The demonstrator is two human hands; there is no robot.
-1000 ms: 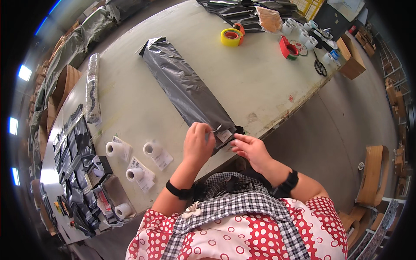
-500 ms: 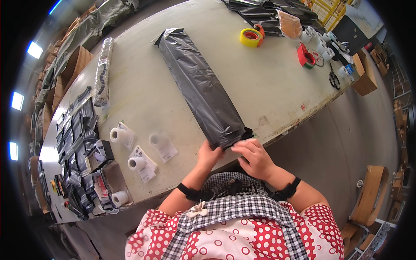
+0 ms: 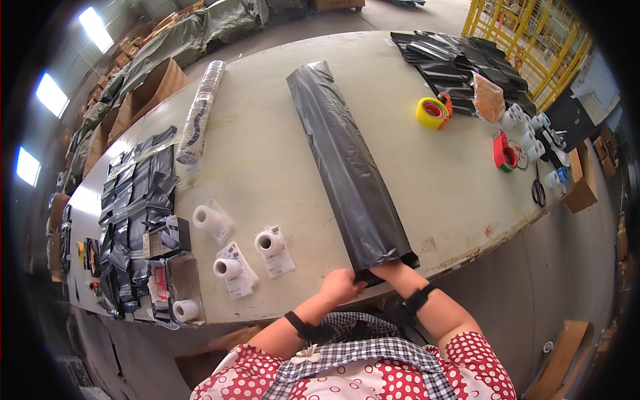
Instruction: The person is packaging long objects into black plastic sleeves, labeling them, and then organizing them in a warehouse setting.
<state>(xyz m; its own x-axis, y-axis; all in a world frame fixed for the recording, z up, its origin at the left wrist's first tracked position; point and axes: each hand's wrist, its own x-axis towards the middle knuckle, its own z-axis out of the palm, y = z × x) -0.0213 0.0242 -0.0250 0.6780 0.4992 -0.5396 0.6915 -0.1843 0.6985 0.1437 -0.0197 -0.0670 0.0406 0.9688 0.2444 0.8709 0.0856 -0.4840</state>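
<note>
A long black plastic bag [image 3: 347, 167] lies lengthwise on the pale table, its near end at the front edge. My left hand [image 3: 341, 287] is closed on the lower left corner of the bag's mouth, pinching the film. Into the mouth reaches my right hand [image 3: 390, 270]; its fingers are hidden under the black film, so whether they grip anything does not show. The bag's far end is folded over and looks flat at the corner. Black bands circle both my wrists.
Left of the bag lie small white rolls [image 3: 269, 243] with label sheets, a wrapped roll [image 3: 201, 113] and stacked black bags [image 3: 137, 207]. To the right are yellow tape [image 3: 432, 113], a red tape dispenser [image 3: 505, 153], black scissors [image 3: 538, 190] and more black bags [image 3: 460, 67]. A carton [image 3: 582, 180] stands beyond the edge.
My right hand has moved from the outside of the bag's near end into its mouth. My left hand keeps to the left corner. The whole view has shifted.
</note>
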